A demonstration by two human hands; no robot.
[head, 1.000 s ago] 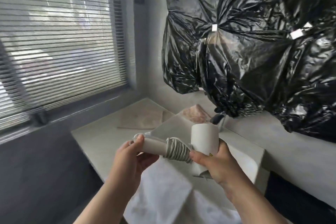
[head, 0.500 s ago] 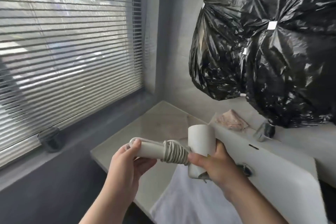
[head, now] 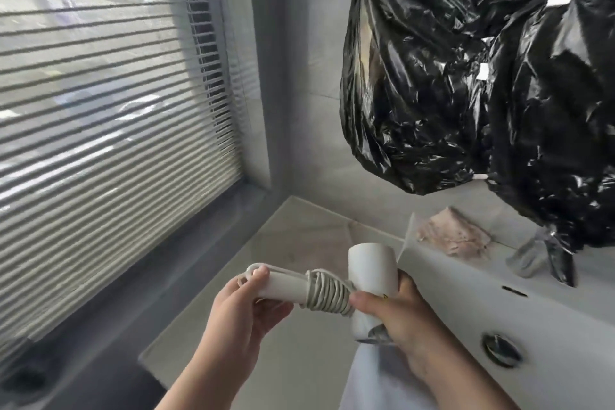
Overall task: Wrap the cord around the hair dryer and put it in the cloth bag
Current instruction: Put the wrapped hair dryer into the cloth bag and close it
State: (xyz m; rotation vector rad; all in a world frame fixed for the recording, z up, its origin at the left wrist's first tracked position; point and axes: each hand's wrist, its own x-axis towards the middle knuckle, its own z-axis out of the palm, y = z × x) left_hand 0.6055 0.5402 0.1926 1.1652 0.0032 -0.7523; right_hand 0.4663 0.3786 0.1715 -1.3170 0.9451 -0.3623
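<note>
I hold a white hair dryer (head: 372,271) sideways above the counter. Its cord (head: 327,293) is coiled in several tight turns around the handle near the barrel, with a loop lying along the handle to its end. My left hand (head: 243,313) grips the handle's end, thumb pressing the cord loop. My right hand (head: 396,316) clasps the barrel from below and behind, thumb against the coils. White cloth (head: 376,383), possibly the bag, lies under my right forearm at the bottom edge; I cannot tell its shape.
A pale stone counter (head: 299,240) runs to the corner under a window with slatted blinds (head: 109,130). A white sink (head: 532,319) with a drain (head: 501,348) and tap (head: 545,256) is at right. Black plastic bags (head: 482,76) cover the wall above. A pinkish rag (head: 452,236) lies behind the sink.
The view has swung left and closer to the window corner; the sink now shows at right. Both hands keep the same hold on the dryer, the cord coils unchanged.
</note>
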